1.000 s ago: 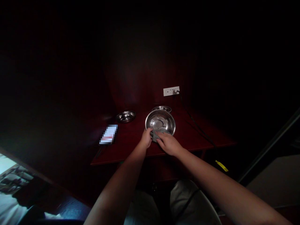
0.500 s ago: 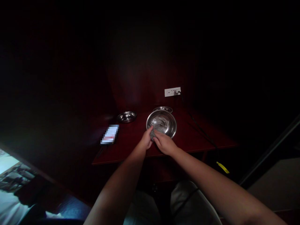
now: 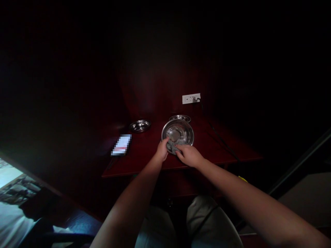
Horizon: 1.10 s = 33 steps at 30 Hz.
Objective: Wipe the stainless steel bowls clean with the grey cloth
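A shiny steel bowl [image 3: 187,131] is tilted toward me over the front of the dark red table [image 3: 144,155]. My left hand [image 3: 162,150] grips its near left rim, thumb on the inside. A grey cloth [image 3: 171,146] lies bunched against the bowl's near inner wall. My right hand [image 3: 190,155] is closed on the cloth's right end, fingers reaching into the bowl. Behind the bowl a second steel dish [image 3: 180,117] shows only its far part. Farther left stands another shallow steel bowl [image 3: 140,126].
A phone [image 3: 121,145] with a lit, pixelated screen rests at the table's left side. On the back wall is a white power socket [image 3: 191,99] with a plug in it. A dark cable [image 3: 219,137] runs down across the right side.
My right hand has moved right, away from my left hand, with the cloth's end. The cloth now stretches along the bowl's near side. The view has shifted slightly.
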Available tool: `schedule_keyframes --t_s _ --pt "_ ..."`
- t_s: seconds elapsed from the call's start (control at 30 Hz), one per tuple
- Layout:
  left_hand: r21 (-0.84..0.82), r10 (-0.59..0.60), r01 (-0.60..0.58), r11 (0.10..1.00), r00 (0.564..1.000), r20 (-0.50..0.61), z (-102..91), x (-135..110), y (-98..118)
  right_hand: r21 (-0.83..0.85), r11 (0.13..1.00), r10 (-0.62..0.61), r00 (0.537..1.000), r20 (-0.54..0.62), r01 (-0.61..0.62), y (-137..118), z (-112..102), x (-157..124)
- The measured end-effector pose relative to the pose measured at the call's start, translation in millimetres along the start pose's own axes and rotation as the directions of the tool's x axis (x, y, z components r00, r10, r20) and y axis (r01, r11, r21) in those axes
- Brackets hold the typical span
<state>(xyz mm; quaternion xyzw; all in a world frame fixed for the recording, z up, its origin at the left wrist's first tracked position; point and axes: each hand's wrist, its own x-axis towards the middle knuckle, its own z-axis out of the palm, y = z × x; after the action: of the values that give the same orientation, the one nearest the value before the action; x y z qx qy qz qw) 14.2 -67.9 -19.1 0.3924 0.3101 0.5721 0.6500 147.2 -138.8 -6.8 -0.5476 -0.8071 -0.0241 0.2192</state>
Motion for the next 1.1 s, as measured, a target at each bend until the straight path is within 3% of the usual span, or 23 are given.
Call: schedule_keyframes --t_s 0.23,0.57,0.83,1.1 --pt "0.053 0.030 -0.032 0.998 0.999 0.030 2.6 -1 -2 -0.016 0.998 0.053 0.999 0.008 -0.053 11 -1 -5" --pt "0.167 -0.014 -0.003 0.986 0.995 0.097 3.5 -10 7 0.108 0.991 0.083 0.996 -0.037 -0.078 10 -1 -3" --pt "0.154 -0.008 0.009 0.988 1.000 -0.010 4.2 -5 4 0.126 0.988 0.099 0.993 -0.059 -0.091 -3 2 1" --pt "0.140 -0.030 0.033 0.990 0.999 -0.030 4.1 -5 5 0.133 0.989 0.076 0.995 -0.056 -0.068 -4 1 0"
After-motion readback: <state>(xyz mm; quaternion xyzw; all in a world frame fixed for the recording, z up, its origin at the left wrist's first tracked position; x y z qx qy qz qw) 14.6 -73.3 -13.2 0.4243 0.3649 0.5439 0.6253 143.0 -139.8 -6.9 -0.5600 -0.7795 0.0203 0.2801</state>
